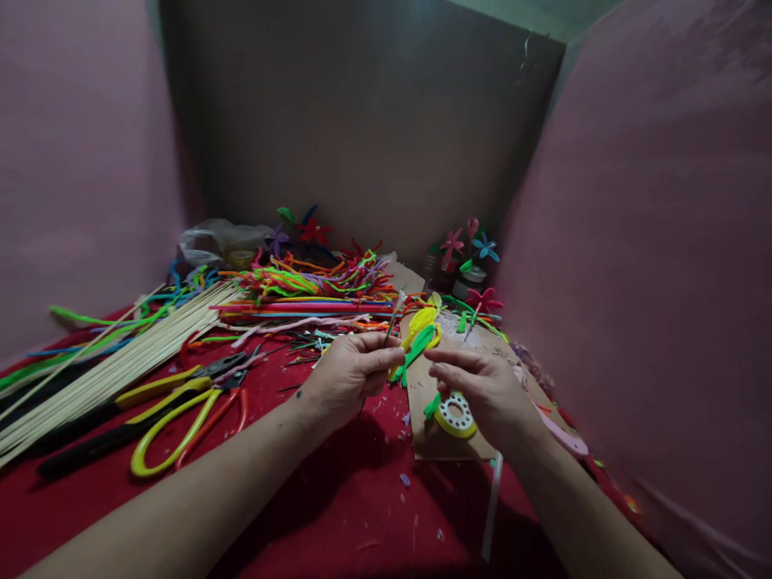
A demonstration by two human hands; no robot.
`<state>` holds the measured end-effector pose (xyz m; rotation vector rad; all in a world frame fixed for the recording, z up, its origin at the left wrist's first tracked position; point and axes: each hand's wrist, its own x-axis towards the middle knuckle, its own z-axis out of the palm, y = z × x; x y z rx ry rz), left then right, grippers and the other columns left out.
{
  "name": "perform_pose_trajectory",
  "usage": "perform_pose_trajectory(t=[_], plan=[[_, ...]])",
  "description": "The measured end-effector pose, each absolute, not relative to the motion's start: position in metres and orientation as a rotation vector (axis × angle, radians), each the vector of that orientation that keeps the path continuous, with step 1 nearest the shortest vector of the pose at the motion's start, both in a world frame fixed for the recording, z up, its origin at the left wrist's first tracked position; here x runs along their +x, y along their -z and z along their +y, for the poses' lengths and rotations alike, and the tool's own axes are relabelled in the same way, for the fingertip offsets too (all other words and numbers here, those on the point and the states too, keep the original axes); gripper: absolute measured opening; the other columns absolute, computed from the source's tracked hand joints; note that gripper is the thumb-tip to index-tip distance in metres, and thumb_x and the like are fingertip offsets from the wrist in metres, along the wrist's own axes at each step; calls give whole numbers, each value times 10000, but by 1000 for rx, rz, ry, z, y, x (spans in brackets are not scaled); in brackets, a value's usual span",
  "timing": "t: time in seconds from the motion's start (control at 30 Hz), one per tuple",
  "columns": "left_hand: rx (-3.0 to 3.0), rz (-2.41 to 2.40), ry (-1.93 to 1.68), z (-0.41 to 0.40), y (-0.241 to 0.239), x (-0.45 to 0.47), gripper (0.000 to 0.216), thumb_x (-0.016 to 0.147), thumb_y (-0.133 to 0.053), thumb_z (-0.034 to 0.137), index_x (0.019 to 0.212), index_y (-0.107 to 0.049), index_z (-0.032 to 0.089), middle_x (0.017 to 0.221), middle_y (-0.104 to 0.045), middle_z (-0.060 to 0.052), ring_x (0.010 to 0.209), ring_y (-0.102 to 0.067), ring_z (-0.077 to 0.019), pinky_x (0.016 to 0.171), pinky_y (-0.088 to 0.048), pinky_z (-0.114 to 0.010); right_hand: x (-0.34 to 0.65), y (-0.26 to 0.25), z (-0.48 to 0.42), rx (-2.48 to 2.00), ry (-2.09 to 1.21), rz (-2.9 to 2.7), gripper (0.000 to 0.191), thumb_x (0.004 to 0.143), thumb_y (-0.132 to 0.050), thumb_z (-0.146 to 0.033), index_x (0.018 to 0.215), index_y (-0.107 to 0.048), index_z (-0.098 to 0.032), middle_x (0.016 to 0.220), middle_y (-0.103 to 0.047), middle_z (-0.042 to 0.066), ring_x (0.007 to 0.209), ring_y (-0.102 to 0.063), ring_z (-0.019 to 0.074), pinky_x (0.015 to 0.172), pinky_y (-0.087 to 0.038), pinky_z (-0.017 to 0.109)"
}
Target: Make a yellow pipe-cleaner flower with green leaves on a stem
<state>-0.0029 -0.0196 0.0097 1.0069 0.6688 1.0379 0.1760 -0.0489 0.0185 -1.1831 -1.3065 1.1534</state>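
My left hand (350, 374) is closed in a pinch around a thin stick (395, 316) that points up and away. Yellow and green pipe cleaner loops (420, 336) are wound at the stick, between both hands. My right hand (482, 386) is closed, its fingers pinching the green pipe cleaner's end near the left thumb. Just under the right hand lies a yellow tape roll (455, 416) on a piece of brown cardboard (431, 438).
Yellow-handled scissors (174, 426) and pliers (181, 378) lie left on the red cloth (338, 498). A bundle of bamboo sticks (114, 366) fans out far left. A heap of coloured pipe cleaners (314, 285) sits behind. Finished pipe cleaner flowers (467, 249) stand at the back right.
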Motion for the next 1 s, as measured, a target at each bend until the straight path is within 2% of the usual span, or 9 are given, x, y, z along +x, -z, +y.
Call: perform_pose_trajectory(t=[0.1, 0.27, 0.43, 0.6, 0.73, 0.83, 1.0], plan=[[1017, 656, -1013, -20, -9, -3, 174, 665, -715, 228, 704, -577, 129, 485, -386, 78, 362, -236, 14, 375, -114, -162, 151, -19, -36, -935, -1346, -1119, 238, 549, -773, -269, 759, -734, -163, 587, -600, -7, 463, -434, 69, 472, -356, 230], [1052, 637, -997, -18, -5, -4, 172, 691, -692, 233, 685, -559, 124, 502, -390, 71, 375, -225, 8, 381, -102, -175, 144, -15, -28, -815, -1411, -1134, 92, 582, -745, -197, 642, -694, -149, 574, -563, -19, 494, -454, 72, 479, -362, 214], [1089, 636, -996, -19, -5, -2, 201, 719, -679, 292, 732, -566, 126, 543, -423, 64, 375, -212, 10, 375, -112, -176, 145, -14, -26, -784, -1408, -1122, 94, 612, -734, -190, 605, -650, -149, 563, -542, -27, 496, -464, 69, 481, -363, 201], [1130, 651, -1146, -18, -8, -2, 273, 814, -546, 430, 888, -590, 170, 685, -574, 16, 372, -306, 4, 369, -191, -153, 145, -13, -23, -743, -1279, -992, 125, 589, -757, -213, 626, -655, -151, 569, -538, -30, 484, -447, 67, 452, -352, 200], [1231, 727, -1166, -19, -8, -2, 238, 793, -587, 380, 807, -613, 144, 668, -573, 14, 389, -393, -7, 373, -265, -145, 145, -9, -25, -730, -1241, -972, 118, 600, -751, -220, 639, -662, -154, 572, -554, -26, 479, -447, 65, 449, -345, 205], [1213, 768, -1196, -23, -8, 0, 219, 785, -594, 354, 797, -620, 138, 652, -579, 7, 440, -502, -61, 404, -365, -176, 143, -8, -29, -733, -1231, -974, 118, 585, -757, -217, 626, -665, -156, 562, -566, -24, 474, -458, 70, 449, -349, 209], [1274, 800, -1288, -27, -11, 4, 182, 771, -610, 297, 723, -644, 125, 602, -574, 6, 535, -516, -81, 534, -428, -206, 138, -8, -34, -745, -1216, -995, 90, 616, -741, -217, 631, -674, -161, 558, -570, -29, 464, -456, 64, 451, -346, 207]])
